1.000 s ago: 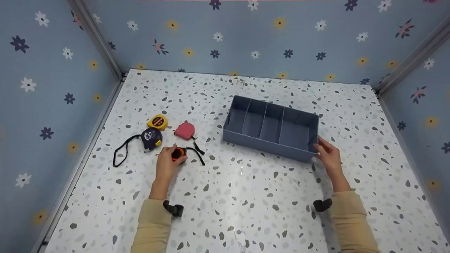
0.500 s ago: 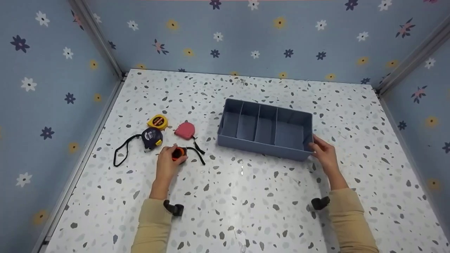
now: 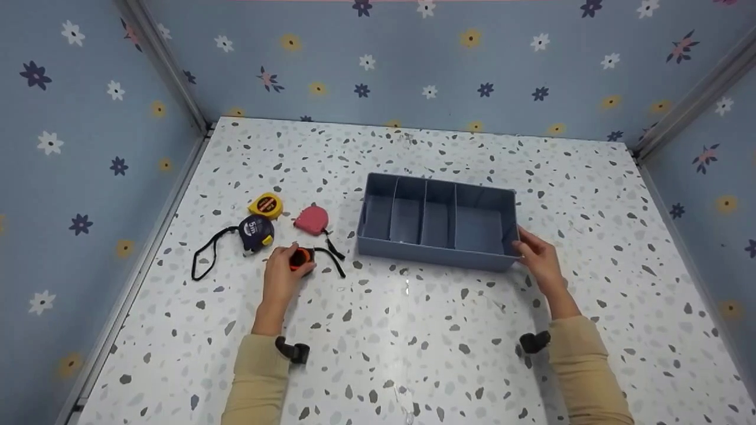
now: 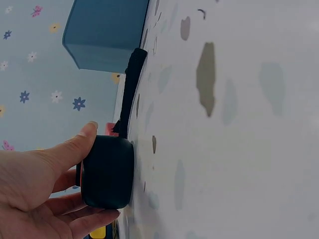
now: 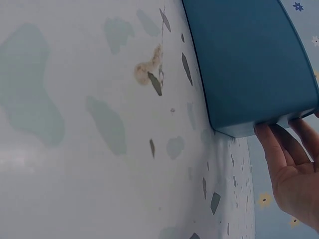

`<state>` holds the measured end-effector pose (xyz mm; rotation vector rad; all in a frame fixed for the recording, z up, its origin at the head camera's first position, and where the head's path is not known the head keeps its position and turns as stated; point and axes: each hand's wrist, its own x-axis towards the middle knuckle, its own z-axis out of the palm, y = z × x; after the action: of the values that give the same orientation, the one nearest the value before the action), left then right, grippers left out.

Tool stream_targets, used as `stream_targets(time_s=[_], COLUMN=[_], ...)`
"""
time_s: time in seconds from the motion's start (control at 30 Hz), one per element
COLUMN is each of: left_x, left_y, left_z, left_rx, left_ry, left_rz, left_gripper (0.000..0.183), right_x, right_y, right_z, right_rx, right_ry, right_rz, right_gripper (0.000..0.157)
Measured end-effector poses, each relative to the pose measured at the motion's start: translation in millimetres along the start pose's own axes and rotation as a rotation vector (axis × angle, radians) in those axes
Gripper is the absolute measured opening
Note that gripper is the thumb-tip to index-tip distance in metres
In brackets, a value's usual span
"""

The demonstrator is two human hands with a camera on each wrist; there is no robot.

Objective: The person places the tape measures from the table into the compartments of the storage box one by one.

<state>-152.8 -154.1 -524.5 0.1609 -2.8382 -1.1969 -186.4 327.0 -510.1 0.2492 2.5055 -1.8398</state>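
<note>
In the head view my left hand (image 3: pixel 282 275) grips a black and orange tape measure (image 3: pixel 301 258), thumb and fingers on either side. In the left wrist view the tape measure's dark side (image 4: pixel 107 172) faces the camera, close to the table. My right hand (image 3: pixel 540 260) holds the right end of a blue-grey divided box (image 3: pixel 434 254). Fingers (image 5: pixel 271 149) touch the outside of its end wall in the right wrist view; a digit at the rim is cut off there. Beside the left hand lie a dark 5m tape measure (image 3: pixel 256 232), a yellow one (image 3: pixel 266 205) and a pink one (image 3: pixel 312 219).
The speckled white table (image 3: pixel 407 330) carries everything. A flowered blue back wall (image 3: pixel 413 65) and side walls (image 3: pixel 71 195) enclose it. Black straps trail from the dark, pink and orange-black tape measures. Upright dividers (image 3: pixel 455 215) split the box into compartments.
The box has slid left and slightly toward me, turning closer to level, with my right hand moving along with it. My left hand and the tape measures have stayed in place.
</note>
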Motion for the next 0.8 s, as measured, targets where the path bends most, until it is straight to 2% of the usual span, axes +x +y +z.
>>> stream_targets(time_s=[0.23,0.53,0.8], left_x=[-0.7,-0.9,0.5], left_y=[-0.4,0.7,0.8], left_z=[0.2,-0.6,-0.8], left_rx=[-0.015,-0.019,-0.017], left_ry=[-0.017,-0.007,-0.033], left_rz=[-0.013,-0.002,-0.025], left_gripper=[0.059,0.059,0.060], right_x=[0.2,-3.5,-3.8], right_y=[0.8,2.8,6.9], right_z=[3.3,6.6,8.2], right_rx=[0.005,0.007,0.021], right_ry=[-0.041,-0.021,0.000], right_rz=[0.004,-0.025,-0.026], right_gripper=[0.047,0.047,0.049])
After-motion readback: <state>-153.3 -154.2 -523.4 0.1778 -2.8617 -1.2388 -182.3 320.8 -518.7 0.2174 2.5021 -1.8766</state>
